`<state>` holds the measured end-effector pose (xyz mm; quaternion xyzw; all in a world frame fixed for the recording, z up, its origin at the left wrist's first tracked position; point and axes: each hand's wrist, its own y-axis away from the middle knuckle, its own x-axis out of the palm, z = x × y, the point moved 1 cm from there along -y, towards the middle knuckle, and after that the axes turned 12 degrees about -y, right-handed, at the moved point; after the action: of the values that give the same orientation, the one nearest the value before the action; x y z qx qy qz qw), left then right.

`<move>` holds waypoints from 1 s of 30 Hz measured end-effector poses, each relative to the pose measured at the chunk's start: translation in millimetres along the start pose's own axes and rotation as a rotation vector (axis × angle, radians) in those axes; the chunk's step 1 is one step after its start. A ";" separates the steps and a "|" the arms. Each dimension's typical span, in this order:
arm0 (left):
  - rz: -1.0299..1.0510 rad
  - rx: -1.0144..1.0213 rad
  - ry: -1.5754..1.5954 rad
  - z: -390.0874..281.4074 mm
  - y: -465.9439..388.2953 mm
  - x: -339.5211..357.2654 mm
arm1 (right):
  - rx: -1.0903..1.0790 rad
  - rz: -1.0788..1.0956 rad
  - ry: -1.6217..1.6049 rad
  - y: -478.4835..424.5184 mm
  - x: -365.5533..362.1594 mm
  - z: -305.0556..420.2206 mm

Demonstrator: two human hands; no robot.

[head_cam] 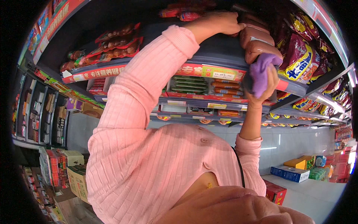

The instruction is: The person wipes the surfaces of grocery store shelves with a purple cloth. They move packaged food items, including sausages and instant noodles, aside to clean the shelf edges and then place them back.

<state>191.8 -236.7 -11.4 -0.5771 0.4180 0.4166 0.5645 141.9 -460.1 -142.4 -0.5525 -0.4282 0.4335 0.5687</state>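
Note:
My right hand (270,81) grips a bunched purple cloth (261,74) at the shelf's front edge, just below a row of thick packaged sausages (261,47). The cloth's upper end is against or very close to the nearest sausage. Deeper on the shelf (218,51), my left hand (225,22) reaches in from the left, its fingers curled at the left side of that row. Fingertips meet the sausages there, though what lies under the palm is hidden. Behind that hand lie several red-wrapped packs (188,14).
Red-backed sausage packs (117,47) lie on the shelf's left. Purple-and-yellow noodle bags (300,57) crowd the right, beside a slanted metal bracket (316,86). Lower shelves hold green packs (190,85) and orange packs (228,86). Cartons (78,179) stand behind on the left.

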 end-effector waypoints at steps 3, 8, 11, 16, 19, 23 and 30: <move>0.054 -0.004 0.020 6.9 -17.4 19.0 | -0.054 0.022 0.100 19.1 0.8 -14.2; 0.058 0.181 -0.204 0.7 1.0 12.4 | -0.076 0.038 0.106 23.1 -4.0 -18.6; 0.131 0.073 -0.097 -9.7 2.2 9.0 | -0.071 0.062 0.115 25.7 -6.7 -22.5; 0.058 0.046 -0.146 12.5 -7.1 28.4 | -0.086 0.009 0.073 22.7 -1.8 -22.4; 0.035 0.218 -0.039 61.6 0.9 33.8 | -0.093 0.040 0.058 19.1 -2.4 -19.1; 0.186 0.478 0.107 111.4 77.9 -29.2 | -0.063 0.053 0.057 23.2 -6.8 -21.3; 0.346 0.326 0.129 153.9 157.1 -60.1 | -0.073 0.072 0.055 28.4 -6.9 -25.1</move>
<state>22.5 -84.1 -4.2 -0.4238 0.6076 0.3964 0.5424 163.8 -472.8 -171.4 -0.5994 -0.4080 0.4225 0.5439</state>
